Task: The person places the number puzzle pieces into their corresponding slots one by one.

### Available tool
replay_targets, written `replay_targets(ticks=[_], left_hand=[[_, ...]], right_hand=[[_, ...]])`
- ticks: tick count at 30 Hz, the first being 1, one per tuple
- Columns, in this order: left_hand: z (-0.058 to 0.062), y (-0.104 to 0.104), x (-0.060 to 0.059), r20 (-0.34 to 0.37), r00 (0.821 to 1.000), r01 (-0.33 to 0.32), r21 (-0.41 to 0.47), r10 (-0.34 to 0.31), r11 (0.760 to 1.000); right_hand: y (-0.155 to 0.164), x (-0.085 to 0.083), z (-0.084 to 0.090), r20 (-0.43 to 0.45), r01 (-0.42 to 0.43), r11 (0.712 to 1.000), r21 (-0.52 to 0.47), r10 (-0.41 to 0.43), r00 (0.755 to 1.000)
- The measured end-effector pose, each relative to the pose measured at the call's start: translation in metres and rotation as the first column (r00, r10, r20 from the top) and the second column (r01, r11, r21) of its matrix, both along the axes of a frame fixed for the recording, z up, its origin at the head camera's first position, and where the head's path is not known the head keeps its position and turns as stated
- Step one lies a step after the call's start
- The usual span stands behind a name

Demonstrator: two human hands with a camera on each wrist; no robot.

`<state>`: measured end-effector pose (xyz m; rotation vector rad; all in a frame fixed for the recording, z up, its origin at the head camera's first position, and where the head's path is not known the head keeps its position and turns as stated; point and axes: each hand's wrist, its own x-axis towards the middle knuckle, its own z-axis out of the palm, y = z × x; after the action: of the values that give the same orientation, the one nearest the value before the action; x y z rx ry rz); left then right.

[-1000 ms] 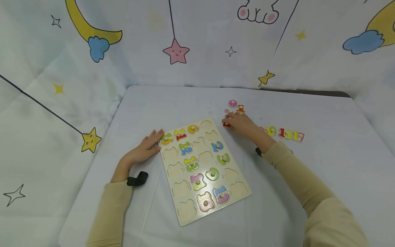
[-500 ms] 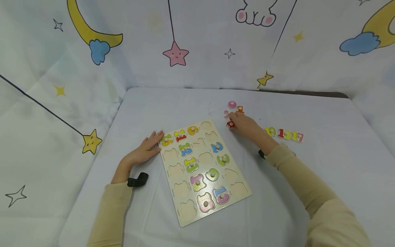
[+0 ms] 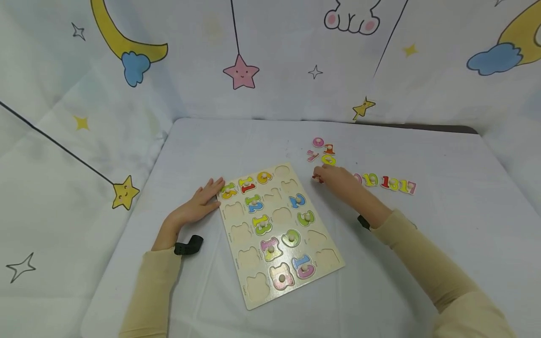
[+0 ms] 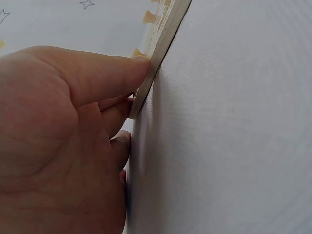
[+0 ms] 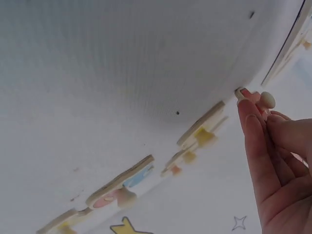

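Observation:
My right hand (image 3: 338, 180) pinches a red number puzzle piece (image 5: 251, 95) between thumb and fingers, just right of the board's upper right side. A round pale knob sticks out of the piece in the right wrist view. The wooden number puzzle board (image 3: 282, 215) lies tilted in the middle of the table, some recesses filled with coloured numbers and others bare. Fingers outstretched, my left hand (image 3: 196, 204) rests at the board's upper left corner. In the left wrist view its thumb (image 4: 122, 70) touches the board's edge (image 4: 163, 46).
Beyond my right hand lie a pink oval piece (image 3: 318, 142), an orange 1 (image 3: 329, 149), a pink piece (image 3: 312, 155) and a yellow piece (image 3: 328, 160). A row with a green 19 (image 3: 370, 179) and a 17 (image 3: 407, 188) extends rightward. Printed cloth walls surround the table.
My right hand has gripped the red piece and drawn it back toward me, uncovering the pink and yellow pieces behind. Left hand and board have stayed put.

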<state>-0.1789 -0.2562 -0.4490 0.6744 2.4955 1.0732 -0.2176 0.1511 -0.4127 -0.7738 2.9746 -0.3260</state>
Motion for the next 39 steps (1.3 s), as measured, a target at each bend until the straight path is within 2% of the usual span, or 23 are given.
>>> replay_targets(ticks=[3, 6, 10, 14, 17, 20, 23, 26, 30, 33, 39], left_hand=[[0.001, 0.001, 0.000, 0.006, 1.000, 0.002, 0.005, -0.002, 1.000], [0.002, 0.001, 0.000, 0.012, 1.000, 0.002, 0.005, -0.002, 1.000], [0.003, 0.002, 0.001, 0.016, 1.000, -0.003, 0.003, 0.003, 1.000], [0.004, 0.002, 0.002, 0.010, 1.000, -0.003, 0.002, 0.003, 1.000], [0.005, 0.002, 0.002, 0.007, 1.000, -0.004, 0.004, 0.004, 1.000], [0.006, 0.002, 0.001, 0.007, 1.000, 0.002, 0.010, -0.002, 1.000], [0.005, 0.002, 0.000, 0.011, 1.000, 0.005, 0.010, -0.005, 1.000], [0.002, 0.001, -0.001, 0.009, 1.000, 0.006, 0.004, -0.006, 1.000], [-0.001, -0.001, -0.003, -0.004, 1.000, 0.016, 0.009, -0.016, 1.000], [-0.002, -0.001, -0.003, -0.014, 1.000, 0.024, 0.019, -0.023, 1.000], [-0.003, -0.002, -0.002, -0.021, 1.000, 0.020, 0.020, -0.020, 1.000]], right_hand=[[0.005, 0.012, 0.000, 0.031, 0.050, 0.995, -0.091, -0.047, 0.998], [0.013, 0.027, 0.000, 0.085, 0.118, 0.974, -0.194, -0.103, 0.991], [0.021, 0.051, -0.001, 0.186, 0.201, 0.924, -0.325, -0.146, 0.972], [0.025, 0.077, -0.005, 0.288, 0.248, 0.855, -0.456, -0.121, 0.950], [0.026, 0.093, -0.008, 0.378, 0.299, 0.800, -0.520, -0.099, 0.921], [0.025, 0.105, -0.010, 0.463, 0.357, 0.759, -0.544, -0.083, 0.882], [0.022, 0.112, -0.013, 0.530, 0.396, 0.736, -0.549, -0.060, 0.846], [0.018, 0.116, -0.014, 0.567, 0.406, 0.730, -0.550, -0.031, 0.823], [0.013, 0.117, -0.016, 0.571, 0.394, 0.745, -0.539, -0.021, 0.821], [0.011, 0.117, -0.017, 0.558, 0.376, 0.763, -0.526, -0.024, 0.830], [0.009, 0.121, -0.015, 0.502, 0.302, 0.816, -0.493, -0.017, 0.865]])
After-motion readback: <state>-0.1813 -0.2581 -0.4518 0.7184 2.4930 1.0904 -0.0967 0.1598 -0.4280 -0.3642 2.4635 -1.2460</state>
